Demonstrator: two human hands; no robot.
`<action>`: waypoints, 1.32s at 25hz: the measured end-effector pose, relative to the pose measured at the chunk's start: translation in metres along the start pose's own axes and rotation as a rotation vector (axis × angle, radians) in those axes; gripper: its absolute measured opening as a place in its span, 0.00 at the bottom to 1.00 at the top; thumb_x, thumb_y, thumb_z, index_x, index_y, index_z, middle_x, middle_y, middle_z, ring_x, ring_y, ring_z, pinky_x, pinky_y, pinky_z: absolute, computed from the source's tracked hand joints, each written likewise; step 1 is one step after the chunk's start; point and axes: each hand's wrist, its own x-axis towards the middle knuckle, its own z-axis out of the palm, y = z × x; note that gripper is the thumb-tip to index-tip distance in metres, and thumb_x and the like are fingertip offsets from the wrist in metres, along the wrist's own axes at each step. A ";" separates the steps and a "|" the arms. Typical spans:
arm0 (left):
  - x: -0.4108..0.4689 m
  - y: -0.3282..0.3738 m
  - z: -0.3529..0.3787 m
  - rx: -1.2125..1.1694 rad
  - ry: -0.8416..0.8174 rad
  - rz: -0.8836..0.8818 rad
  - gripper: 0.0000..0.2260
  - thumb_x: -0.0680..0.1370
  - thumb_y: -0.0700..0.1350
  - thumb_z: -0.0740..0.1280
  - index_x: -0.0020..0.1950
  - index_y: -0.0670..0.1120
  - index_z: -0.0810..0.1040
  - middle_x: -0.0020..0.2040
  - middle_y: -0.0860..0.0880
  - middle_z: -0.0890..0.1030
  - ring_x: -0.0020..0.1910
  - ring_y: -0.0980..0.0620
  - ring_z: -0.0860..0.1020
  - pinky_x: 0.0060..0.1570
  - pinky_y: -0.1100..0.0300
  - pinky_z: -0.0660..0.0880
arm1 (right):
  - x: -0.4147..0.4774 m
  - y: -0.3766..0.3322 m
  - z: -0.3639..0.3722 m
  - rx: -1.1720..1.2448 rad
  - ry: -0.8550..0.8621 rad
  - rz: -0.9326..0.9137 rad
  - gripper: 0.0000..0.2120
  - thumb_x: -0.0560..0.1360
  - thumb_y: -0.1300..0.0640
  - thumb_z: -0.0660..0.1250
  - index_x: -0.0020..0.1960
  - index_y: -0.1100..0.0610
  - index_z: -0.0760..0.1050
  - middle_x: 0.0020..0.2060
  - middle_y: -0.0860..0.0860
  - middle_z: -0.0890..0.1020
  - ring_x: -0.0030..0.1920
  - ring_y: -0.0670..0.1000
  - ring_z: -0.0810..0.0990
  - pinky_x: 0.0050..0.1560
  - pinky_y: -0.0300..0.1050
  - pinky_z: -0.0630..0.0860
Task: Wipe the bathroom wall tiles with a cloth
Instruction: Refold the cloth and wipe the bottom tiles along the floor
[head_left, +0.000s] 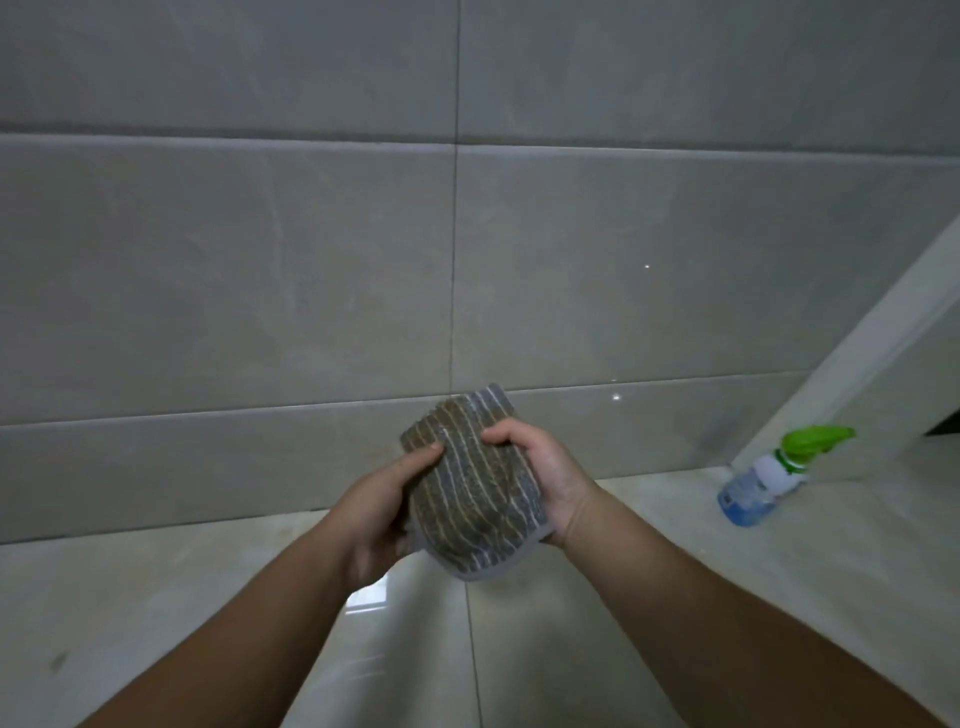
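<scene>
Grey-beige wall tiles (234, 260) fill the far view, glossy, crossed by dark grout lines. At centre, near the camera, both forearms reach forward. Left hand (387, 512) curls round the left edge of a folded striped cloth (475, 493), thumb laid on its face. Right hand (540, 475) grips the right edge, fingers bent over the top. Cloth hangs off the wall, above the pale floor (156, 597). This looks like folding or readying before wiping; next, one hand must press the cloth flat on a tile. At far right, a green-topped spray bottle (769, 478) stands by the corner.
</scene>
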 end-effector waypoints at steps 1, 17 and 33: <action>-0.003 0.002 0.008 -0.006 -0.022 -0.024 0.15 0.77 0.47 0.68 0.62 0.41 0.79 0.54 0.42 0.85 0.52 0.45 0.83 0.49 0.51 0.82 | -0.007 -0.010 0.001 -0.093 0.008 0.015 0.15 0.73 0.57 0.64 0.55 0.65 0.77 0.48 0.62 0.82 0.49 0.60 0.81 0.58 0.55 0.77; -0.004 0.020 0.023 0.049 0.003 0.293 0.12 0.80 0.32 0.60 0.47 0.45 0.79 0.38 0.45 0.84 0.31 0.52 0.82 0.30 0.61 0.79 | -0.030 -0.073 -0.035 -0.438 0.100 -0.128 0.19 0.77 0.75 0.54 0.49 0.57 0.78 0.40 0.55 0.82 0.35 0.48 0.83 0.32 0.40 0.80; 0.103 -0.064 0.113 0.452 -0.033 0.132 0.21 0.75 0.32 0.70 0.63 0.50 0.74 0.59 0.41 0.78 0.47 0.47 0.80 0.43 0.54 0.81 | -0.033 0.000 -0.183 -0.344 0.602 0.200 0.12 0.75 0.69 0.62 0.58 0.61 0.76 0.46 0.59 0.78 0.42 0.54 0.78 0.37 0.45 0.76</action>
